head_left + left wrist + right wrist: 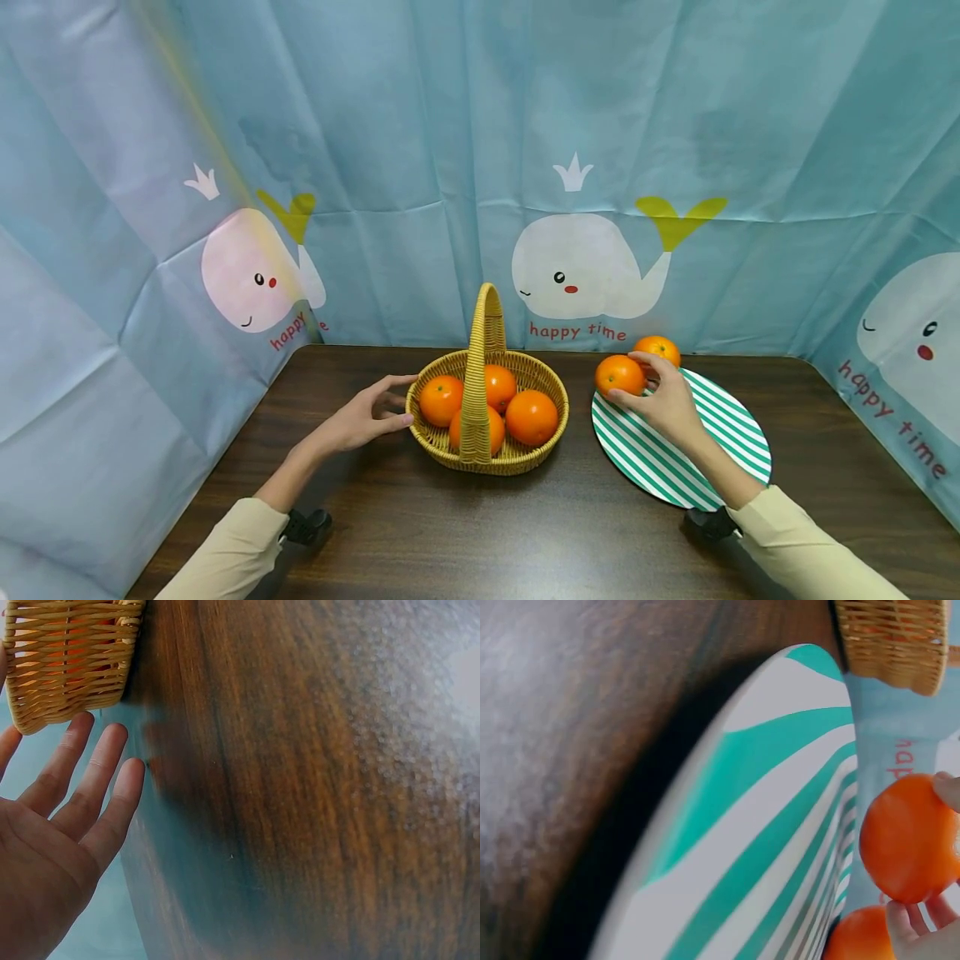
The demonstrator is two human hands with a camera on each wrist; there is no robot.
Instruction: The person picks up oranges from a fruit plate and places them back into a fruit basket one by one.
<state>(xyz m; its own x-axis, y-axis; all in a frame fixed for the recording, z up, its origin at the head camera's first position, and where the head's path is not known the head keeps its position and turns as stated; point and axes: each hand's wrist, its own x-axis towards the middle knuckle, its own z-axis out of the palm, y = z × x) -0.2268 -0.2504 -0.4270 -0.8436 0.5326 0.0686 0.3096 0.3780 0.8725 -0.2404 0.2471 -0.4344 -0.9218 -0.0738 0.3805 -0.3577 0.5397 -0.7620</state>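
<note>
A yellow woven basket (555, 392) with a tall arched handle (477, 375) stands at mid-table, with several oranges (532, 417) inside. At its left side is my left hand (367, 417); fingertips touch the rim, and in the left wrist view the fingers (99, 769) are spread and fairly straight. My right hand (667, 400) pinches an orange (620, 376) between thumb and fingers, over the far left part of a round green-and-white striped plate (727, 425). In the right wrist view this orange (907, 838) appears raised above the plate. Another orange (658, 350) lies behind the hand at the plate's far edge.
The dark wooden table (480, 533) ends at a light blue curtain (420, 167) printed with whales, which also hangs along both sides. Between basket and plate runs a narrow strip of tabletop. Dark wrist straps (307, 527) sit at both cuffs.
</note>
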